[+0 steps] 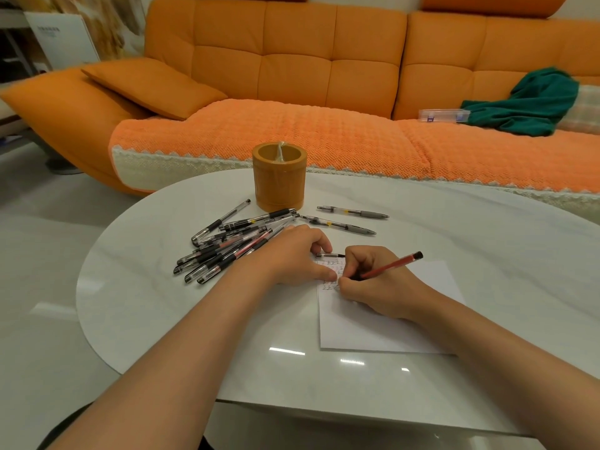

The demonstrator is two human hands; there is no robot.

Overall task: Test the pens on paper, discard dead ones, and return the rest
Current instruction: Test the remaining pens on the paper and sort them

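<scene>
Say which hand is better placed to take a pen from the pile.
Probably left: the left hand, pinching a pen cap, lies beside the pen pile; the right hand grips the red pen.

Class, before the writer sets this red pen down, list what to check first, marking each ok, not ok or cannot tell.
1. Right hand grips red pen over paper: ok.
2. Left hand holds the cap, thumb on paper: ok.
3. Red pen leaves ink: cannot tell, tip hidden.
4. Pen holder upright near the pens: ok.
5. Pen pile apart from two grey-grip pens: ok.
</scene>
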